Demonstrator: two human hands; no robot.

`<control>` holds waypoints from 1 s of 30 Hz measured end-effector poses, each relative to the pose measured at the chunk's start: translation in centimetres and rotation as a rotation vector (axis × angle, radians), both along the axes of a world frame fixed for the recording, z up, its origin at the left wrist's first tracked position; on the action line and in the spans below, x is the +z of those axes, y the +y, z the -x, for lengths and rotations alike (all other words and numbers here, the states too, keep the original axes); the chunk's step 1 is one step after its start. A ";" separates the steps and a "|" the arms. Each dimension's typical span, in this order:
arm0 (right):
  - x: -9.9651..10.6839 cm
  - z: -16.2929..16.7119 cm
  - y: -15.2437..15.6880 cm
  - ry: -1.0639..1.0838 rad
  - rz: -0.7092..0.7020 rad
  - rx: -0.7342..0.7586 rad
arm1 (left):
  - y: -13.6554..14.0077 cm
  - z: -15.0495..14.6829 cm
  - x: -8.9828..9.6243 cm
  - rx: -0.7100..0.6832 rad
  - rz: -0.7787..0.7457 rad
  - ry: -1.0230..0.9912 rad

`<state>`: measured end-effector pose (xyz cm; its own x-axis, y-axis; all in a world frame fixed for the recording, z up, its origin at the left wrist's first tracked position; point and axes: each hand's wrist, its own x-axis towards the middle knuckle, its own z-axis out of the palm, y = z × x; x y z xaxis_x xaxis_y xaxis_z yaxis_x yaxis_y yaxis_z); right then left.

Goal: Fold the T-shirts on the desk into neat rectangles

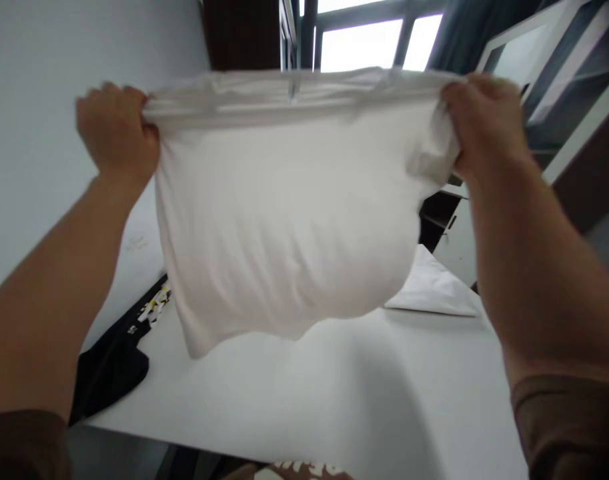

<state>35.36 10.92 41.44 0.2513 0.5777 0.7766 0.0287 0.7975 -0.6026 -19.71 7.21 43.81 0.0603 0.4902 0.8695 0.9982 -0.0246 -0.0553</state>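
Note:
A white T-shirt (289, 200) hangs stretched in the air between my two hands, above a white table. My left hand (118, 130) is closed around its upper left corner, and my right hand (487, 123) grips the upper right corner, where the cloth bunches. Along the top the fabric runs in taut folds, with a small tag-like piece (294, 85) near the middle. Soft creases run down the lower part, and the bottom edge hangs loose and wavy. Motion blurs both hands slightly, and their fingertips are hidden in the cloth.
Below is the white table (284, 393). A black garment with a white and yellow print (117, 360) lies at its left by the wall. Folded white cloth (431, 283) lies at the back right. Beyond are a window (361, 45) and a glass-fronted cabinet (559, 87).

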 end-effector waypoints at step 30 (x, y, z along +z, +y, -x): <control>-45.7 12.8 7.3 -1.415 0.586 -0.293 | 10.5 -12.5 -48.6 -0.192 0.949 -0.098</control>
